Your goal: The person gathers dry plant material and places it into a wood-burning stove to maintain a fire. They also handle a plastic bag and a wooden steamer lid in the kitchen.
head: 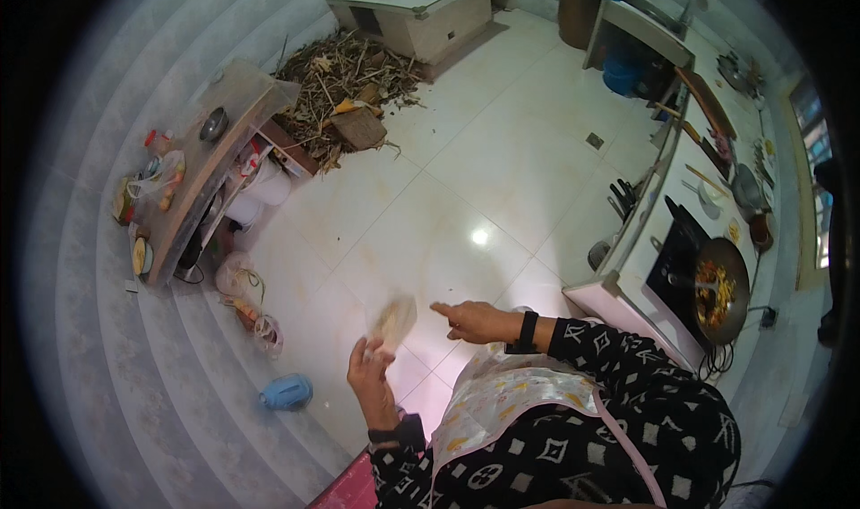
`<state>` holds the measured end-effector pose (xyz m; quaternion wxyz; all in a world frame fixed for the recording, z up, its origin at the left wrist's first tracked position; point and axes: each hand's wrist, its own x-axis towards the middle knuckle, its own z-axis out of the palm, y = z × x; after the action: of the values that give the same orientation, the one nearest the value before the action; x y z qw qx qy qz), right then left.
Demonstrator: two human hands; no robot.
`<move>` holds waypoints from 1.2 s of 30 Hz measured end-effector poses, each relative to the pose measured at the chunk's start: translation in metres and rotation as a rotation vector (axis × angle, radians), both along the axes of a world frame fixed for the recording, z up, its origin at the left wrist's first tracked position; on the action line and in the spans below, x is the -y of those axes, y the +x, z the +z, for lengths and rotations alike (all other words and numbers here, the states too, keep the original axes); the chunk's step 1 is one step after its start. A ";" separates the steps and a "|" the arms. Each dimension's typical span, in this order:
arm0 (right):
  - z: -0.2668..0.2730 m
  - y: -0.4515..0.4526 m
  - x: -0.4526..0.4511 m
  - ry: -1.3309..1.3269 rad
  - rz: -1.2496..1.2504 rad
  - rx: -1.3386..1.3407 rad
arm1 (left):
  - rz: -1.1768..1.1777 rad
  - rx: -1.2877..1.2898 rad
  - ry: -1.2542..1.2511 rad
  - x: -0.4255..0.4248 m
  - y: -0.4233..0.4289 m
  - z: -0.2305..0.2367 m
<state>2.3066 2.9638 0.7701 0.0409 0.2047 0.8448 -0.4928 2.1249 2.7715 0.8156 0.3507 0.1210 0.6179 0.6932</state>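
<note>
My left hand [371, 368] is raised over the floor and grips the lower end of a blurred, pale, translucent item [395, 321], perhaps a plastic bag; its contents cannot be made out. To the right of it, my right hand [470, 319] hangs in the air with the index finger stretched out towards the item, a gap between them. The other fingers of that hand are curled, and nothing shows in them. Off to the right, a wok [741, 294] of chopped food [716, 291] sits on a black cooktop [662, 264], with a utensil's handle resting in it.
A long counter [621, 293] runs along the right, bearing a wooden board [707, 103] and bowls. At the left stands a shelf unit [195, 173] with jars and bags. A blue plastic container [287, 393] lies on the tiled floor. Dry stalks [336, 79] are heaped beside a tiled stove [430, 25].
</note>
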 end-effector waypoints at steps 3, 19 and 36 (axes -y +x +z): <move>-0.008 -0.042 -0.061 0.064 -0.066 -0.004 | -0.220 -0.053 0.118 -0.097 -0.034 0.025; -0.028 -0.214 -0.486 0.204 -0.351 0.053 | -0.840 -0.011 0.195 -0.553 -0.196 0.106; 0.015 -0.344 -0.951 0.593 -0.767 -0.338 | -0.562 -0.099 -0.075 -0.882 -0.540 0.000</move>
<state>1.9626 3.9146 0.7853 -0.3398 0.4202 0.8071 -0.2379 1.5852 3.6538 0.8160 0.5026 0.3083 0.6017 0.5388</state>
